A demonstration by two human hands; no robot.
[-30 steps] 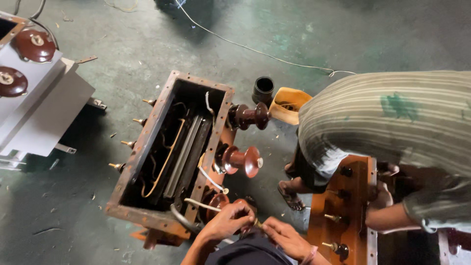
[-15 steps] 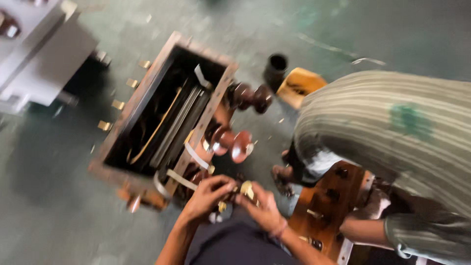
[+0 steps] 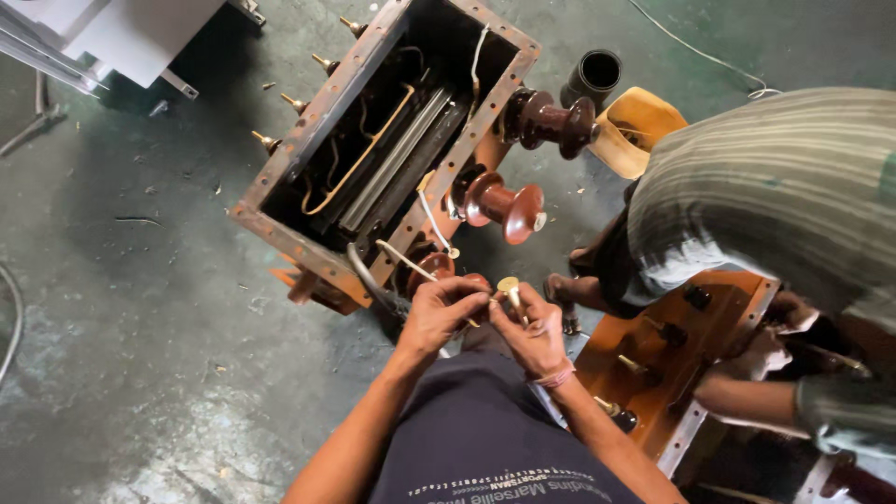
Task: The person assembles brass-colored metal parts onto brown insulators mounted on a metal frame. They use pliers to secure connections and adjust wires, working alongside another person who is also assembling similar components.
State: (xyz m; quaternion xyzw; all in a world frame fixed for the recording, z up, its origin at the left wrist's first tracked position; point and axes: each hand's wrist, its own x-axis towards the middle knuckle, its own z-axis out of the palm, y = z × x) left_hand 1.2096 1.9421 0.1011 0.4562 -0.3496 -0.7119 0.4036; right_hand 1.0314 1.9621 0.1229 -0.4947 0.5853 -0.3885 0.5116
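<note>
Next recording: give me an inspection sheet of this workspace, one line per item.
Surface: stained green concrete floor, scattered debris.
Job's things: open rusty steel tank holding windings and strips; brown ceramic insulators on its near rim; brass stud at the person's fingertips.
Clutter: black cylinder, tan scoop-like container.
Hands: left hand and right hand meet on the brass stud.
Cables: thin cable on the floor at top right; white lead on the tank rim.
Surroundings: a co-worker in a striped shirt bent over an orange-brown lid; grey cabinet at top left.
</note>
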